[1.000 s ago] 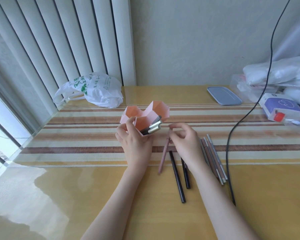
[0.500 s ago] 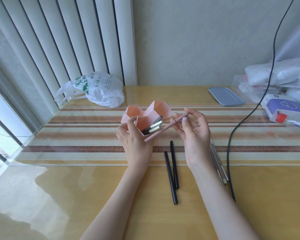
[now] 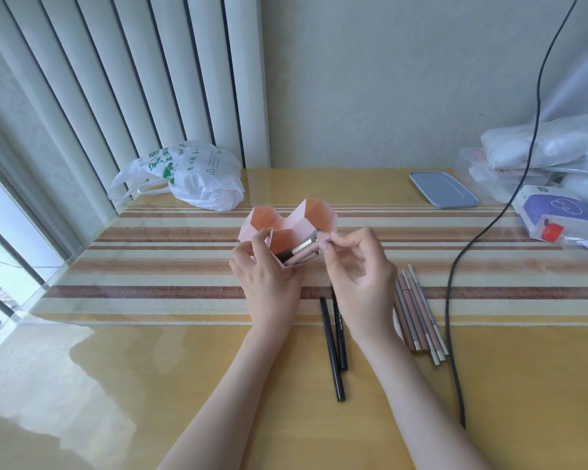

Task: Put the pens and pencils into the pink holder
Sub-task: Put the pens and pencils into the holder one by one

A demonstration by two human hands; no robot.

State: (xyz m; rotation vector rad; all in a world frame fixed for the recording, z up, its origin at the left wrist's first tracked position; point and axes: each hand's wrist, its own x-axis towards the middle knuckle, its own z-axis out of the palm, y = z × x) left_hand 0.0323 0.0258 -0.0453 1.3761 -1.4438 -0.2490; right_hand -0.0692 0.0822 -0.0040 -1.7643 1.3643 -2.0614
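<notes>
Left hand point(image 3: 269, 283) wrapped around the near wall of the pink holder point(image 3: 316, 212), thumb hooked over the rim, steadying it on the striped mat point(image 3: 150, 266). Right hand point(image 3: 357, 276) pinching the top end of a pink pencil point(image 3: 302, 257) between thumb and fingertips, remaining fingers loosely curled; lower end already inside the nearest compartment, leaning against the pens point(image 3: 299, 249) stored there. Best done by keeping that pinch light and high, tilting the shaft closer to upright, then letting it slide down along the inner wall rather than dropping it, so nothing already inside gets knocked out. Holder worth keeping braced until the tip settles, since it looks light and easy to tip. Release only with the pencil resting against the others. Waiting on the table: two black pens point(image 3: 333, 344) side by side just below the right wrist, and a bundle of brown and grey pencils point(image 3: 418, 313) further right, close to the black cable point(image 3: 455, 334). Back compartments apparently free for those.
</notes>
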